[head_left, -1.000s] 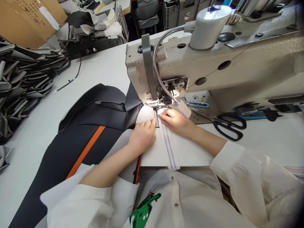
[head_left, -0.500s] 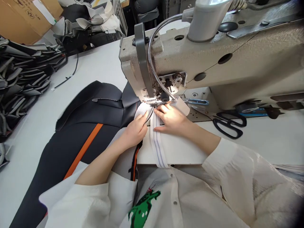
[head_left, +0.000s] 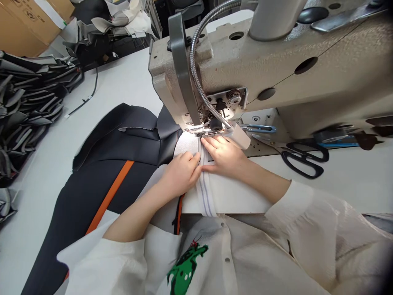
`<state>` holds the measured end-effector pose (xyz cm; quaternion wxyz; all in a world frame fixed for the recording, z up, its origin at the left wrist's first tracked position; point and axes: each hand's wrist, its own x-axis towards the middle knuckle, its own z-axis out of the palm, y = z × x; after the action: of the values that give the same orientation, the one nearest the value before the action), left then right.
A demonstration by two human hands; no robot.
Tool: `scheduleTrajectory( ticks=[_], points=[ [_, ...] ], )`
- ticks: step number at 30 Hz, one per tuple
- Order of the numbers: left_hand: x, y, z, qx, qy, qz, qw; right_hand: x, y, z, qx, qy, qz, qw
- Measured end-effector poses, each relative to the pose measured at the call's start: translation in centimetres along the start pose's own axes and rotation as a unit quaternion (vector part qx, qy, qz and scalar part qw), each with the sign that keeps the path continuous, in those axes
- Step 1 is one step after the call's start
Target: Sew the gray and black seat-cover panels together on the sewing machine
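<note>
Beside the needle area of the sewing machine (head_left: 184,82), my left hand (head_left: 181,174) is closed on the pale mesh edge of a black seat cover (head_left: 132,143) with an orange stripe. My right hand (head_left: 225,157) lies over a white striped band (head_left: 206,198), fingers stretched toward the presser foot and thumb apart, touching the band. The band runs beside the mesh edge and hangs down to the table's front edge. Its far end, under the foot, is hidden by my fingers and the machine.
Black-handled scissors (head_left: 303,159) lie right of the needle, near blue-handled tweezers (head_left: 260,128). A tall pile of dark cut pieces (head_left: 30,98) stands on the left. Behind it are a cardboard box (head_left: 30,26) and a thin black cord (head_left: 92,90) on the white table.
My left hand lifted the cover's edge beside the foot, then laid it down against the band. My right hand moved onto the band, which shifted left toward the cover. The view tilted slightly.
</note>
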<state>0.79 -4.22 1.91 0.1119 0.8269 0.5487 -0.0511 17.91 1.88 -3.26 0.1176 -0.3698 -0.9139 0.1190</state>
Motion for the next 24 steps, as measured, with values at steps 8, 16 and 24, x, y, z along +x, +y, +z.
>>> scheduleTrajectory(
  ticks=[8,16,24],
  points=[
    [0.0,0.7,1.1,0.078,-0.004,-0.024,0.997,-1.0,0.4,0.3,0.010,0.072,-0.027,0.997],
    [0.0,0.1,0.8,0.043,-0.018,0.011,0.999,-0.6,1.9,0.3,-0.007,0.055,-0.044,0.998],
    [0.3,0.5,1.2,0.013,0.042,-0.046,0.998,1.2,0.4,0.9,-0.016,0.039,-0.017,0.999]
  ],
)
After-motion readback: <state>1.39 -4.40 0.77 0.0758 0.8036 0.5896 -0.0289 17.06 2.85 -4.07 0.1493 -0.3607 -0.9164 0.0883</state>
